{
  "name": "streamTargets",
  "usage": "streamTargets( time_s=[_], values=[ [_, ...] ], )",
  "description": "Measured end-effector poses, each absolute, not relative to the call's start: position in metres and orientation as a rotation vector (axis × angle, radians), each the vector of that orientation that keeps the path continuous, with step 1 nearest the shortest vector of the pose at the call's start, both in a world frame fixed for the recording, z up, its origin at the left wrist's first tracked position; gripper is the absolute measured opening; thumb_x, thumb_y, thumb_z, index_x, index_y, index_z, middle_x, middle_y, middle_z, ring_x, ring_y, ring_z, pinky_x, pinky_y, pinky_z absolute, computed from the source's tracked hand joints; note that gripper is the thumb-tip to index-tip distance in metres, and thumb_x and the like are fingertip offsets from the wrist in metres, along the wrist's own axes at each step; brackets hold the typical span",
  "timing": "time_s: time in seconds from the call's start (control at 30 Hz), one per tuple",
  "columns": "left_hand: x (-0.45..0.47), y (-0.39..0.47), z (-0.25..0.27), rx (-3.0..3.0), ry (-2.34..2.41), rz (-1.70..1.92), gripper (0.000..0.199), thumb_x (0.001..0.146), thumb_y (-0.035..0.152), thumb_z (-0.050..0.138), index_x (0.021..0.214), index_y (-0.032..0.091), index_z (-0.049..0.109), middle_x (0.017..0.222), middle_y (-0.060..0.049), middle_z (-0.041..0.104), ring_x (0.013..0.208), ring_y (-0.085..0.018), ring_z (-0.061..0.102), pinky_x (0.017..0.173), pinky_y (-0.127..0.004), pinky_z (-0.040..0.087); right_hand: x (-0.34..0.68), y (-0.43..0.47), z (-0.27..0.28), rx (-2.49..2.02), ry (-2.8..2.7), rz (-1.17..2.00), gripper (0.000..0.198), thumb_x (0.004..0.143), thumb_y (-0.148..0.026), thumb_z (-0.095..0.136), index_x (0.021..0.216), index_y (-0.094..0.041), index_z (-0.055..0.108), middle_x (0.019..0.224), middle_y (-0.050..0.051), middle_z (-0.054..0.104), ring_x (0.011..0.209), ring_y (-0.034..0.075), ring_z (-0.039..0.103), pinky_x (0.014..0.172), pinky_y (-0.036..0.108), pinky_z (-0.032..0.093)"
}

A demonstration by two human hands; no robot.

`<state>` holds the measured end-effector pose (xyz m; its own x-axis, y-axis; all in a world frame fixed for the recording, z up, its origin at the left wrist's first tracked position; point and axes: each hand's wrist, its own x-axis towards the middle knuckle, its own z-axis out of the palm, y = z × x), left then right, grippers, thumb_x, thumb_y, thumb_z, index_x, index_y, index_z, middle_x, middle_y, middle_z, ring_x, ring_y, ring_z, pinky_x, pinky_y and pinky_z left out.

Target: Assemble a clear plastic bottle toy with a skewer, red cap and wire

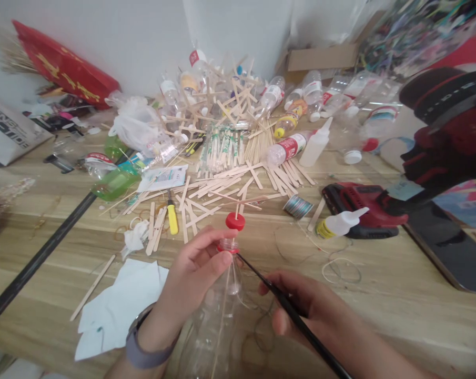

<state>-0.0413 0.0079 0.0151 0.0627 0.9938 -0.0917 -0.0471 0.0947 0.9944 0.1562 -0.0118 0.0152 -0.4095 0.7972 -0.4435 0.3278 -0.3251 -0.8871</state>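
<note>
A clear plastic bottle [210, 337] stands in front of me, its neck circled by a red ring. My left hand [200, 268] is closed around that neck, thumb and fingers at the ring. Above the mouth, a red bottle cap [235, 221] is threaded on a thin wooden stick that runs down into the bottle. A flat crosspiece sits at the stick's top. In my right hand [301, 305] is a slim black tool [287, 305] with a thin pointed shaft, its tip at the red ring. The tool's exact kind is unclear.
Craft sticks [218, 184] and plastic bottles [312, 95] crowd the back of the table. To the right are a red-and-black power tool [364, 210], a glue bottle [340, 223], a thread spool [298, 207] and a phone [446, 247]. White tissue [115, 310] and a yellow-handled screwdriver [172, 216] lie left.
</note>
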Motion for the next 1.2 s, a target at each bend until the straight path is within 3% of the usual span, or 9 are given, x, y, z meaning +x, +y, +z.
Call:
streamTargets(
  time_s=[0.17, 0.37, 0.57, 0.8, 1.2],
  values=[
    [-0.043, 0.007, 0.017, 1.068, 1.167, 1.099, 0.019, 0.073, 0.025, 0.076, 0.091, 0.022, 0.073, 0.085, -0.001, 0.067, 0.074, -0.013, 0.060, 0.064, -0.020, 0.047, 0.158, -0.012, 0.018, -1.563, -1.753, 1.617, 0.024, 0.070, -0.041, 0.068, 0.082, -0.021, 0.064, 0.062, -0.003, 0.055, 0.058, 0.015, 0.048, 0.053, 0.025, 0.036],
    [-0.049, 0.008, 0.016, 1.111, 1.247, 1.022, 0.009, 0.076, 0.023, 0.071, 0.084, 0.020, 0.068, 0.079, 0.001, 0.065, 0.072, -0.012, 0.057, 0.064, -0.020, 0.044, 0.158, -0.020, 0.010, -1.541, -1.978, 1.248, 0.032, 0.075, -0.034, 0.068, 0.105, -0.023, 0.065, 0.078, 0.001, 0.064, 0.065, 0.017, 0.056, 0.056, 0.026, 0.042],
    [-0.047, 0.008, 0.023, 1.107, 1.222, 1.054, 0.010, 0.072, 0.024, 0.071, 0.075, 0.019, 0.063, 0.072, 0.002, 0.059, 0.063, -0.010, 0.052, 0.056, -0.019, 0.041, 0.157, -0.020, 0.013, -1.540, -1.890, 1.364, 0.018, 0.074, -0.030, 0.065, 0.090, -0.023, 0.068, 0.070, -0.001, 0.061, 0.063, 0.015, 0.053, 0.056, 0.025, 0.039],
    [-0.048, 0.010, 0.023, 1.170, 1.233, 0.978, 0.010, 0.074, 0.025, 0.069, 0.074, 0.019, 0.060, 0.071, 0.003, 0.057, 0.060, -0.009, 0.051, 0.055, -0.019, 0.040, 0.154, -0.016, 0.021, -1.599, -1.655, 1.752, 0.027, 0.068, -0.029, 0.066, 0.093, -0.021, 0.069, 0.063, -0.003, 0.060, 0.062, 0.016, 0.051, 0.057, 0.026, 0.035],
    [-0.056, 0.012, 0.016, 1.114, 1.192, 0.953, 0.015, 0.071, 0.028, 0.073, 0.073, 0.018, 0.062, 0.070, 0.002, 0.060, 0.062, -0.010, 0.053, 0.058, -0.021, 0.039, 0.169, -0.017, 0.016, -1.612, -1.961, 1.487, 0.025, 0.073, -0.037, 0.067, 0.095, -0.026, 0.068, 0.071, -0.002, 0.061, 0.062, 0.015, 0.050, 0.055, 0.026, 0.035]
  ],
)
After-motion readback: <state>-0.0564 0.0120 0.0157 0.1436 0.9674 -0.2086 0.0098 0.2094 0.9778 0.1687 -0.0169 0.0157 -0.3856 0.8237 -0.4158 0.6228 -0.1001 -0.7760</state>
